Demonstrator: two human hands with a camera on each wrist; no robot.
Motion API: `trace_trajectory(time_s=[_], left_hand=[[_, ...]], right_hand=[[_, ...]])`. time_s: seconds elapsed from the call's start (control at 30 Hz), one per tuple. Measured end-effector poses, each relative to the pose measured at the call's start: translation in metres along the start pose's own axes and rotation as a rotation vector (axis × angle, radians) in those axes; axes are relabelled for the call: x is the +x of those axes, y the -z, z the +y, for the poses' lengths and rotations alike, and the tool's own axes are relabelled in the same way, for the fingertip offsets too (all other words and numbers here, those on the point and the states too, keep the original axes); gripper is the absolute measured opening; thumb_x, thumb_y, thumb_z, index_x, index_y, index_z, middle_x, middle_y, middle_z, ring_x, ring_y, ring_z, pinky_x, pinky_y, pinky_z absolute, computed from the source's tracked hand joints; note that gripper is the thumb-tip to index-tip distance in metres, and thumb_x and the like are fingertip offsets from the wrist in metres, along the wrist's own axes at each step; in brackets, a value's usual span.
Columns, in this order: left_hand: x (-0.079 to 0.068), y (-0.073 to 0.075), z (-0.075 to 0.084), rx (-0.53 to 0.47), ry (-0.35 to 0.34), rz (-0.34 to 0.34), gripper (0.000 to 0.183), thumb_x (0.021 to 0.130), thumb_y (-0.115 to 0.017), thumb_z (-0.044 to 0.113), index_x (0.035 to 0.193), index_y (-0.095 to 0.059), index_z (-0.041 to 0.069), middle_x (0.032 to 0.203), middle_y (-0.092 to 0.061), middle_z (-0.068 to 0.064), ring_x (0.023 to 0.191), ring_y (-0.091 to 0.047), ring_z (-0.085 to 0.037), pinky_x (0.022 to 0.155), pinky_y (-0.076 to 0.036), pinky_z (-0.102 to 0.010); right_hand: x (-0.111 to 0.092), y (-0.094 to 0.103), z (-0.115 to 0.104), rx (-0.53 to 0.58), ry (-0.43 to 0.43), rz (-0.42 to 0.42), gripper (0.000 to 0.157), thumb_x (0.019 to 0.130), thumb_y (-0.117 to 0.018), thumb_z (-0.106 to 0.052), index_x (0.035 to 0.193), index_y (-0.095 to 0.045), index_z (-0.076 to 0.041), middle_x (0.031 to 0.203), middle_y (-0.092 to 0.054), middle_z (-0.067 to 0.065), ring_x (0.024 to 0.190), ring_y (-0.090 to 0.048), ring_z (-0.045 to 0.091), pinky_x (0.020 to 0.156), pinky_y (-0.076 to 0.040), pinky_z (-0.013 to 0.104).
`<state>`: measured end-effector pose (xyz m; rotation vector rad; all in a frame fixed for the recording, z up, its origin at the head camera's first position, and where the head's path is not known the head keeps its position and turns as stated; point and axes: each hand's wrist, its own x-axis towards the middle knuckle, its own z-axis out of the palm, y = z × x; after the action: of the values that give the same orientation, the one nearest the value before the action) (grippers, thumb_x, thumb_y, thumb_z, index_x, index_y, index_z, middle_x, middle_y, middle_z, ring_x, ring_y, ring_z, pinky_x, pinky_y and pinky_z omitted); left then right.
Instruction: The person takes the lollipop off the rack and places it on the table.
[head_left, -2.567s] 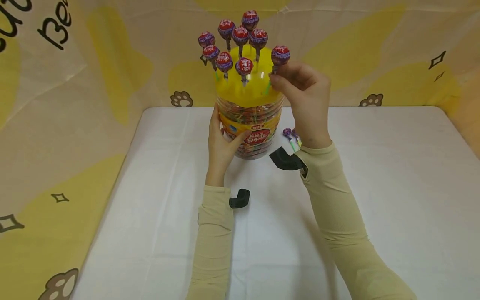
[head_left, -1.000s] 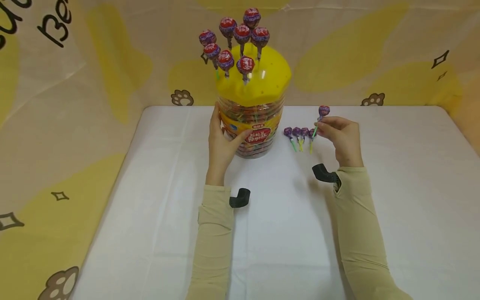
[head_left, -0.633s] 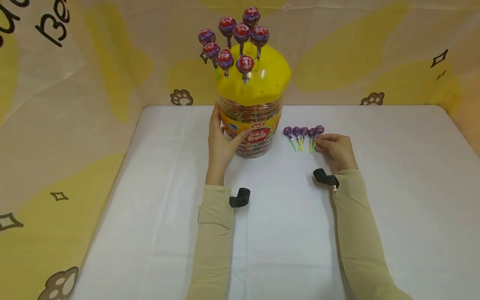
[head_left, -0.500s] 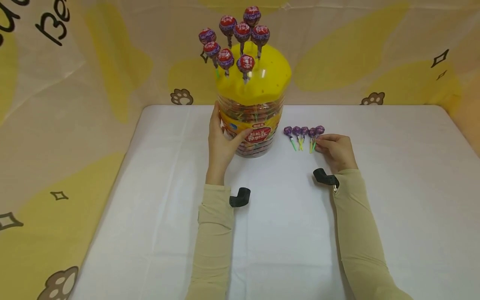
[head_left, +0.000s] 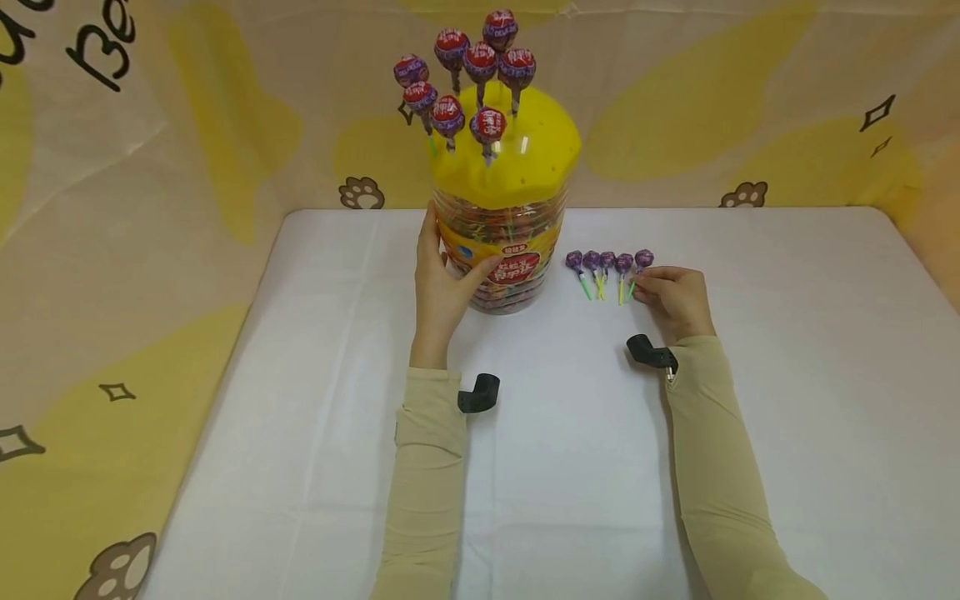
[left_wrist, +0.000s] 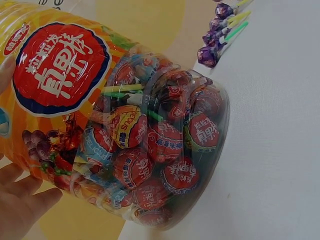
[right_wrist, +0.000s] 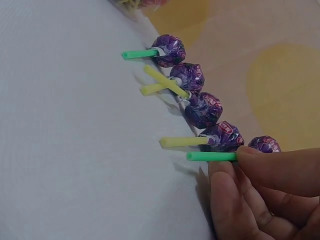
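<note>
My left hand [head_left: 438, 292] holds the side of a large clear candy jar [head_left: 517, 292], its thumb across the front label. Wrapped lollipops fill the jar, as the left wrist view shows. Several lollipops [head_left: 488, 125] stand upright in the yellow lid [head_left: 540, 158], mostly at its left and back. Right of the jar, my right hand [head_left: 678, 300] pinches the green stick of a purple lollipop [head_left: 644, 258] between thumb and fingers, low at the table. To its left lies a row of purple lollipops [head_left: 592, 260] with green and yellow sticks; in the right wrist view two yellow sticks [right_wrist: 160, 77] cross.
A white-covered table [head_left: 315, 467] lies under everything. Behind and to the left stands a yellow and cream patterned cloth backdrop [head_left: 675, 117]. Black curved wrist camera mounts [head_left: 480, 394] stick out from both sleeves.
My right hand has brought a lollipop from the lid's right side down to the right end of the row. Its head has since shifted slightly right. My left hand stays on the jar.
</note>
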<state>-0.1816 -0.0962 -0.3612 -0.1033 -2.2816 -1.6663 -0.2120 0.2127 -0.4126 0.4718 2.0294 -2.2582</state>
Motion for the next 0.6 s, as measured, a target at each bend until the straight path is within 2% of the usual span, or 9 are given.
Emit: trace_trajectory(time_s=[0.47, 0.6], left_hand=[[0.0006, 0.0001, -0.0010, 0.005, 0.010, -0.004, 0.098, 0.081, -0.076, 0.028, 0.152, -0.010, 0.013, 0.153, -0.021, -0.010, 0.139, -0.024, -0.022, 0.110, -0.028, -0.043], [0.0008, 0.0004, -0.0010, 0.008, 0.010, -0.005, 0.098, 0.081, -0.076, 0.028, 0.152, -0.010, 0.013, 0.153, -0.021, -0.010, 0.139, -0.023, -0.021, 0.110, -0.028, -0.043]], right_hand=[[-0.0007, 0.0008, -0.0014, -0.133, 0.008, 0.009, 0.010, 0.086, -0.062, 0.007, 0.081, -0.065, -0.001, 0.066, -0.063, -0.005, 0.056, -0.060, 0.003, 0.060, -0.053, 0.014], [-0.0001, 0.0010, -0.0014, -0.207, 0.021, 0.013, 0.003, 0.087, -0.062, 0.004, 0.087, -0.064, 0.002, 0.065, -0.062, -0.007, 0.056, -0.060, 0.001, 0.060, -0.052, 0.013]])
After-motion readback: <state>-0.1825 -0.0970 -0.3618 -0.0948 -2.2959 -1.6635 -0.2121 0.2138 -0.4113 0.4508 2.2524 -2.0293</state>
